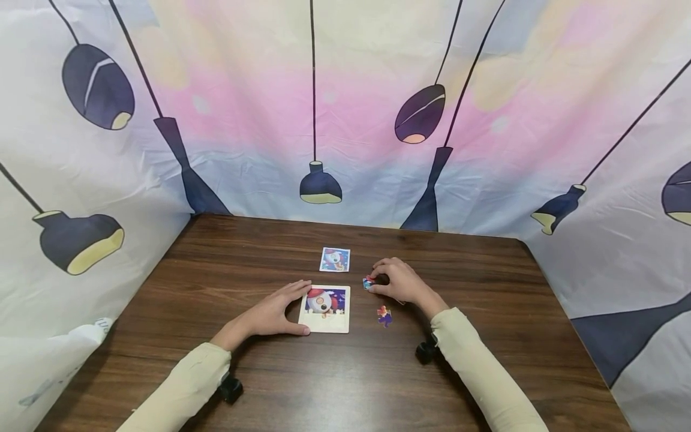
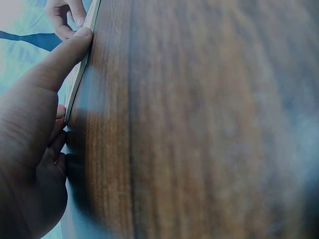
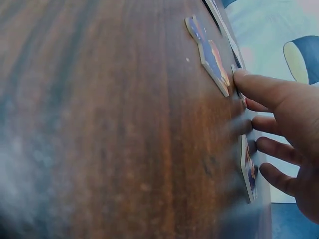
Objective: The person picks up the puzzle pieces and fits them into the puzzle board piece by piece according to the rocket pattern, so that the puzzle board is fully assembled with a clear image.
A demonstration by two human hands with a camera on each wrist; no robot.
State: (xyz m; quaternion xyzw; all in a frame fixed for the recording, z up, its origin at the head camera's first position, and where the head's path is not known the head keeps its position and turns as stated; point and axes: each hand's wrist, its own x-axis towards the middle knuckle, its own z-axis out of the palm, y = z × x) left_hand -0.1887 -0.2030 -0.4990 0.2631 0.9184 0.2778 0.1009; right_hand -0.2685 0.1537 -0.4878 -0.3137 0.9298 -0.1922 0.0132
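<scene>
A square jigsaw board (image 1: 337,323) lies flat on the table, its upper part filled with a picture of a red-and-white round figure on purple and its lower strip pale and bare. My left hand (image 1: 270,311) holds it by the left side, thumb at the lower corner and fingers at the upper one. To the right of the board, my right hand (image 1: 402,282) pinches a small blue and red puzzle piece (image 1: 367,284) between thumb and index finger. Below that hand lies a loose purple and orange puzzle piece (image 1: 384,316). Another puzzle piece (image 3: 247,169) lies beneath the right fingers, mostly hidden in the head view.
A small picture card (image 1: 335,260) with a similar design lies behind the board. The dark wooden table (image 1: 302,384) is bordered by a hanging cloth (image 1: 259,120) printed with lamps. Black wrist cameras (image 1: 231,389) sit under both sleeves.
</scene>
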